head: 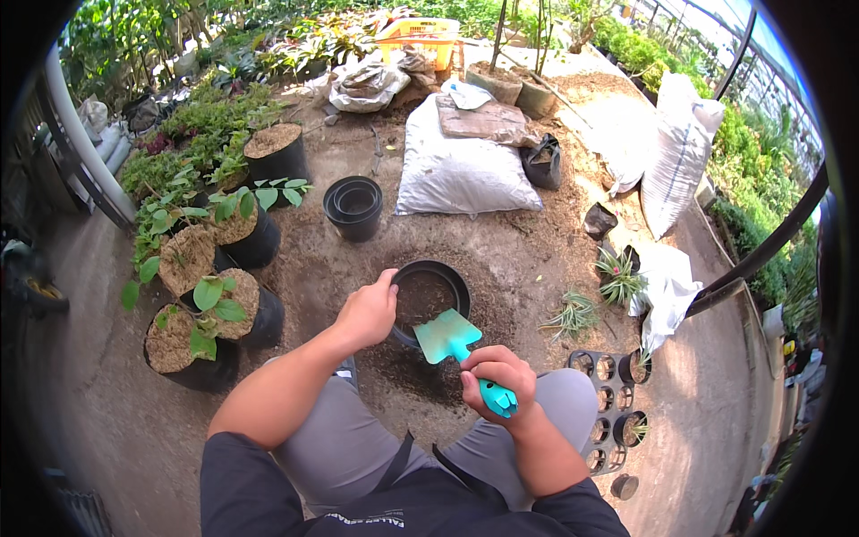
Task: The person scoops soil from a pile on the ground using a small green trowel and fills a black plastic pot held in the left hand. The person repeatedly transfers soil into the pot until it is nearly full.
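My left hand (368, 311) grips the rim of a round black plastic pot (462, 290) standing on the ground before me. Dark soil (424, 295) shows inside the pot. In my right hand (500, 384) is a turquoise hand trowel (448, 335), its wide blade tilted over the pot's near right rim. The palm side of my right hand around the handle is hidden. Scattered dark soil lies around the pot.
Nested black pots (353, 208) stand ahead, beside a full white sack (463, 174). Potted leafy plants (235, 302) are at left. Spider-like plants (574, 314) lie at right, above a black plastic pot tray (602, 403). A yellow crate (421, 41) is at the back.
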A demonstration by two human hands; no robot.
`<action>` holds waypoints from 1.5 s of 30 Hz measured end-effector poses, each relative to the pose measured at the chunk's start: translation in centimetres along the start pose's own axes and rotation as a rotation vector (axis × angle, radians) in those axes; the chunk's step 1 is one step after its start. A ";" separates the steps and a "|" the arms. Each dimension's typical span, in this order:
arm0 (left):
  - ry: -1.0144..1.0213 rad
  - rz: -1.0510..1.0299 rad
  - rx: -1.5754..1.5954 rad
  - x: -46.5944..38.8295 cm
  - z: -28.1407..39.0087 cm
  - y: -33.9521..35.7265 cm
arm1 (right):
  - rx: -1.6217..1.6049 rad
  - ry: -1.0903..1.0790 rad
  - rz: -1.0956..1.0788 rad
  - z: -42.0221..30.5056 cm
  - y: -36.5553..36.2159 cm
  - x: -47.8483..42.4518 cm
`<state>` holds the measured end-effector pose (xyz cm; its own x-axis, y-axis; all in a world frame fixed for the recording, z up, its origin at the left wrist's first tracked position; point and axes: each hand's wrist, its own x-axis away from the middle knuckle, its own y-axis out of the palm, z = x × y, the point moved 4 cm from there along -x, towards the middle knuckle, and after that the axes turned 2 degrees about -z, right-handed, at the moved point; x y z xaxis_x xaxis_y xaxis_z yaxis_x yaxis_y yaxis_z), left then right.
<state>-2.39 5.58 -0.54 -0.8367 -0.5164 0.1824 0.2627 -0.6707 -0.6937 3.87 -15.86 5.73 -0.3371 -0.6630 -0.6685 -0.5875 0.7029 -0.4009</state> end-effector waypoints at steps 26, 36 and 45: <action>0.044 0.129 -0.059 -0.2 0.6 0.7 | -0.517 0.412 0.384 2.2 -4.4 0.9; 0.002 0.215 -0.014 -0.7 0.2 0.8 | -0.595 0.411 0.468 3.3 -5.3 1.0; -0.019 0.228 -0.084 -0.3 0.7 0.8 | -0.636 0.460 0.562 3.7 -5.3 1.1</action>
<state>-1.60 4.81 -0.69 -0.7508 -0.6599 0.0275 0.4018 -0.4894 -0.7740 9.33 -19.40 4.77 -0.8666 -0.4035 -0.2937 -0.4953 0.7671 0.4077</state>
